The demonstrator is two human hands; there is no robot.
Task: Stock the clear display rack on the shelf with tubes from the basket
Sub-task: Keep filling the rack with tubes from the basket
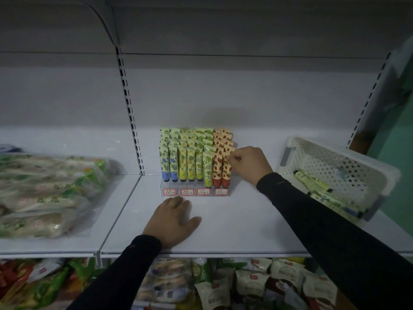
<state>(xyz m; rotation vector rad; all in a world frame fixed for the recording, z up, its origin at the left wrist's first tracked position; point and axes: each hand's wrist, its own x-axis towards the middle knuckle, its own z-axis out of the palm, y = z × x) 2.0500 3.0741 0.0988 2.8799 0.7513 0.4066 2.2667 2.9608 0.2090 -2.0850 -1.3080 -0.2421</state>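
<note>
A clear display rack [194, 191] stands mid-shelf, packed with upright tubes: blue-green ones at the left, yellow and green in the middle, orange strawberry ones at the right. My right hand [248, 164] pinches the top of the front right strawberry tube [226, 173], which stands in the rack. My left hand [173, 219] rests flat on the shelf just in front of the rack, holding nothing. The white perforated basket [330, 162] sits tilted at the right with several yellow-green tubes [311, 179] lying inside.
A large clear bag of green-and-white packets [51, 193] lies on the shelf section at the left, past the slotted upright [131, 121]. Snack bags [245, 285] fill the shelf below. Bare white shelf surface [241, 227] lies between rack and basket.
</note>
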